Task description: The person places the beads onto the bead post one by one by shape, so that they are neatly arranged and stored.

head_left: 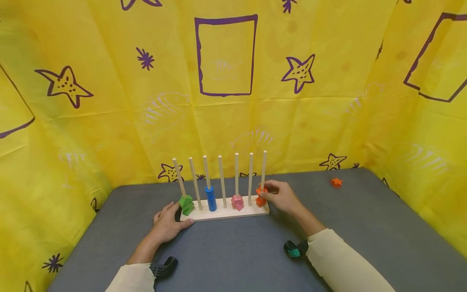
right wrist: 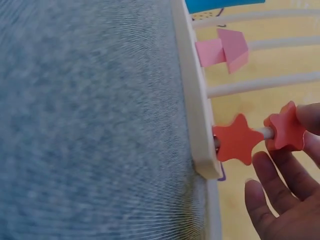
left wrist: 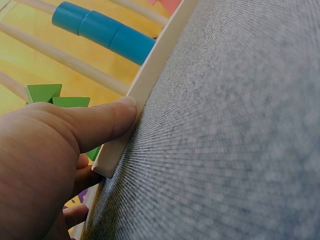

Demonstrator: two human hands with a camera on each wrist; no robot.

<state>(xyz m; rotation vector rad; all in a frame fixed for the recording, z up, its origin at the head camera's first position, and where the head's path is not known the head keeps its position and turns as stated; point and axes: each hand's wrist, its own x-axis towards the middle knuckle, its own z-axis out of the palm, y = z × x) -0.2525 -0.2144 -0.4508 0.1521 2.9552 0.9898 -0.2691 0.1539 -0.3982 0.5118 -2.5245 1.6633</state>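
Note:
A wooden peg board [head_left: 228,215] with several upright pegs stands on the grey table. My left hand [head_left: 168,225] grips its left end, thumb [left wrist: 112,120] on the front edge and fingers behind. Between thumb and fingers, my right hand [head_left: 283,197] pinches an orange star [right wrist: 287,127] threaded on the rightmost peg. A second orange star [right wrist: 240,140] sits below it, near the base, with a short stretch of peg between them. Green pieces [head_left: 186,205] are on the leftmost peg, blue cylinders [head_left: 211,199] on the third, and pink pieces [head_left: 237,202] on the fifth.
One loose orange star [head_left: 336,183] lies on the table [head_left: 233,259] at the back right. A yellow patterned cloth [head_left: 226,117] hangs behind the table and along both sides. Dark bands [head_left: 165,267] circle both wrists.

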